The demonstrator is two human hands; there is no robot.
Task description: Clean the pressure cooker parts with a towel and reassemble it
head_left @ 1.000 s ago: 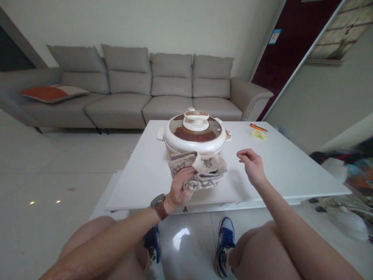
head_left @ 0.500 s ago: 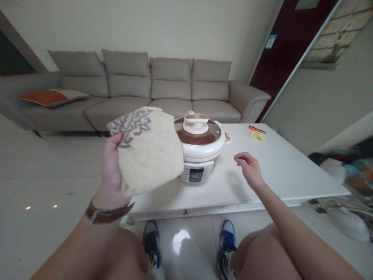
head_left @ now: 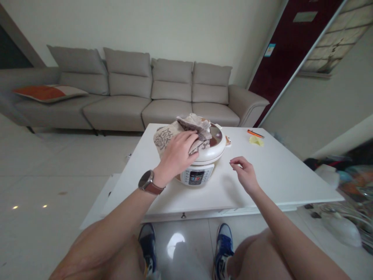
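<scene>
A white electric pressure cooker (head_left: 197, 177) with a brown, glossy lid (head_left: 217, 136) stands on the white table. Bunched over the left part of that lid is a beige cloth with a dark floral pattern (head_left: 164, 138), which hides the lid's handle. My left hand (head_left: 179, 151), wearing a watch on the wrist, presses onto the cloth with its fingers bent around a fold. To the right of the cooker, my right hand (head_left: 244, 173) hovers above the table, fingers curled and closed, with nothing visible in them.
On the right of the white table (head_left: 276, 175) lie an orange pen-like tool (head_left: 255, 134) and a yellow scrap (head_left: 256, 140). A small brownish item (head_left: 228, 140) sits behind the cooker. Beyond the table is a grey sofa (head_left: 167, 109) with an orange cushion (head_left: 48, 92).
My left hand has moved right with the cloth, from beside the cooker onto its lid, and the cloth is now crumpled there. My right hand has barely moved.
</scene>
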